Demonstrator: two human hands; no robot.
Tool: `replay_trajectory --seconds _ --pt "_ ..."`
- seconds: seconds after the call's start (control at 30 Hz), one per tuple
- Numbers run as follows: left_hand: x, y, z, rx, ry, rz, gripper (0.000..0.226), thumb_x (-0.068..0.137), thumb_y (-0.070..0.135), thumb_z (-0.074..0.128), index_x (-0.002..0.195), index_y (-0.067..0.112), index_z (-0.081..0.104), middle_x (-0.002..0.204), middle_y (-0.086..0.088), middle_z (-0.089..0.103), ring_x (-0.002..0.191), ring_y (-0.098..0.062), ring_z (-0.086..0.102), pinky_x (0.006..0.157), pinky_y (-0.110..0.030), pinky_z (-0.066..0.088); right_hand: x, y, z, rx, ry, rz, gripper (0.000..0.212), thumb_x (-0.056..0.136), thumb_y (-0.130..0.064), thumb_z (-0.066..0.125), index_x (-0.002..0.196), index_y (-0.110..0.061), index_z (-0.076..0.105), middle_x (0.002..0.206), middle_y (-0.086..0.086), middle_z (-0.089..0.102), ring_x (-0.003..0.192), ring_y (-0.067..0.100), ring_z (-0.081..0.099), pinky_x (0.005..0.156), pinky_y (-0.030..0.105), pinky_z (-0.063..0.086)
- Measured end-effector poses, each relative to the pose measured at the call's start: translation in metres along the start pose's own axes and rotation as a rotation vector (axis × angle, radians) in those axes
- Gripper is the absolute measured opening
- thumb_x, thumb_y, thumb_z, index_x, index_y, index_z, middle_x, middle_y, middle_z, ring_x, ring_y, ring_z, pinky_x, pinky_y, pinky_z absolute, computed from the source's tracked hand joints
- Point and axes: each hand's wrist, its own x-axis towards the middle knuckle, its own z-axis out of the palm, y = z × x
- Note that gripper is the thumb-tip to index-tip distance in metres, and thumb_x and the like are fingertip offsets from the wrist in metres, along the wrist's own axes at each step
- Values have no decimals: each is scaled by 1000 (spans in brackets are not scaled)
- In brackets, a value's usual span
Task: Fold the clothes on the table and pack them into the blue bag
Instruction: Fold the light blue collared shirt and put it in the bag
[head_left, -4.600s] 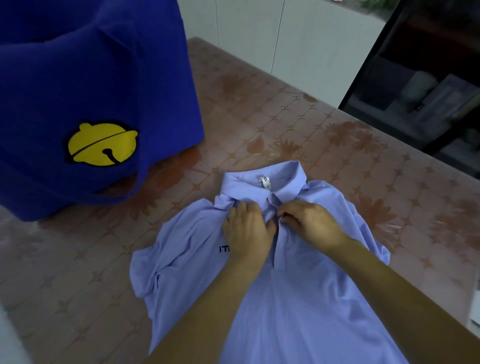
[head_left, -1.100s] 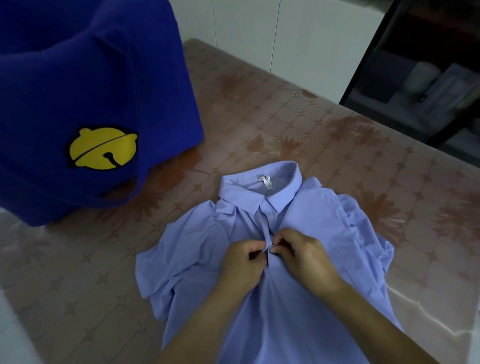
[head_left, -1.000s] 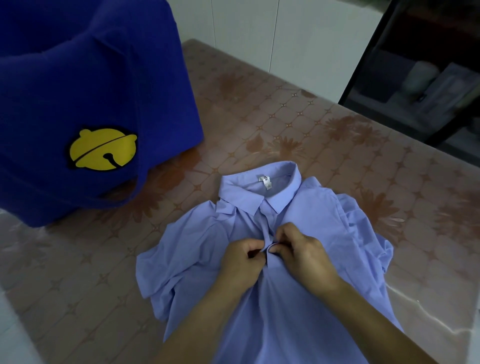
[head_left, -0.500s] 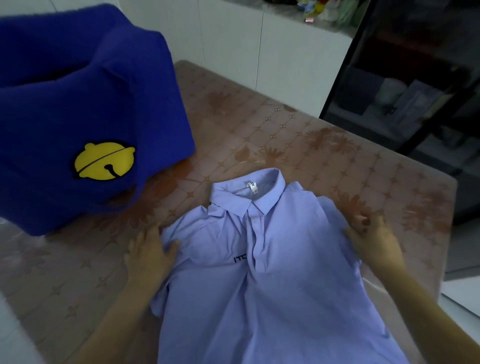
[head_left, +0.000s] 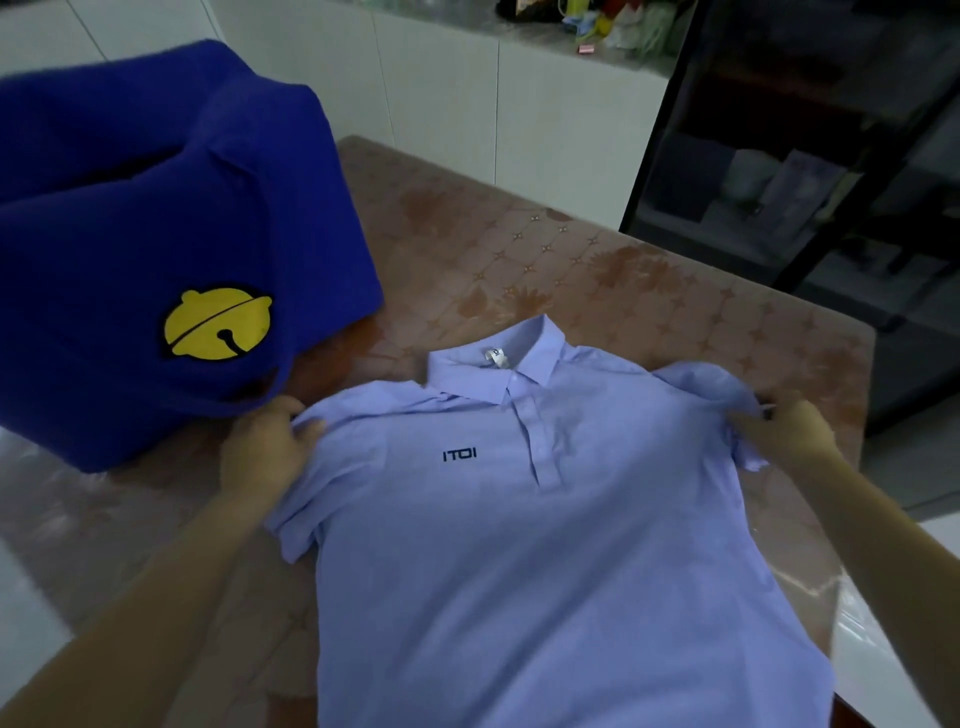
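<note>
Currently, my left hand and right hand are each gripping a shoulder of the polo shirt, lying front-up on the table beside the blue bag.

The polo shirt is smooth, matt cloth. The blue bag at the left looks fuzzy like felt, and the table has a glossy patterned top.
</note>
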Motion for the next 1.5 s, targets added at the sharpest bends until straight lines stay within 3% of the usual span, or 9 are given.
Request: replay_trajectory --seconds 0.13,0.33,0.47,0.67,1.0,1.17,1.33,1.4,1.5 --pt "13 45 10 -53 -15 117 36 86 34 63 115 13 61 115 -14 61 108 -39 52 88 -45 45 -14 -18 19 -52 182 -125 28 87 -21 60 111 -6 61 112 23 55 100 42 54 80 46 47" --pt "51 114 27 -28 -268 174 47 79 60 58 107 22 66 112 -5 65 109 -31 56 91 -39 48 7 -104 51 -151 84 -449 30 94 -20 50 122 -12 61 115 17 62 108 39 55 90 42 42" --pt "61 130 45 -9 -376 142 31 82 49 62 86 19 59 109 -10 66 103 -29 59 88 -37 48 31 -139 79 -156 -106 -369 41 93 -22 49 134 -24 45 126 9 59 115 35 53 98 45 40" --pt "79 145 36 -141 -137 184 24 95 23 49 114 10 51 119 -14 59 109 -35 53 82 -36 41 46 -148 81 -297 -168 -294 16 85 -28 60 97 -18 63 110 12 62 104 34 57 87 39 45" --pt "22 134 48 27 -69 432 68 86 52 41 140 10 39 143 -13 41 126 -38 42 102 -50 38 65 -59 49 118 146 -239 35 91 -11 50 125 -14 58 121 16 61 103 38 58 85 40 47" --pt "-59 109 71 201 -177 591 69 89 67 20 137 23 42 144 -9 44 127 -40 46 96 -63 36 52 -1 20 -69 -65 -51 66 78 -23 75 135 -9 46 119 19 60 105 39 57 88 41 45" --pt "-98 88 76 272 -281 489 73 90 66 11 136 20 46 142 -12 47 125 -38 49 94 -58 41 44 -11 21 -28 -34 -72 15 83 -14 61 92 -2 61 92 23 63 80 35 57 72 38 45" --pt "-110 76 68 239 -288 423 78 91 66 10 136 15 49 141 -16 46 125 -40 48 96 -58 41 47 -6 9 152 144 -14 28 87 -10 56 111 4 56 108 28 61 97 43 59 76 40 46" --pt "-140 46 55 181 -238 360 82 92 66 14 130 4 53 134 -26 49 118 -46 51 94 -60 42 25 9 -7 86 35 14 66 72 -28 71 128 -5 44 125 20 54 113 42 52 80 45 51"
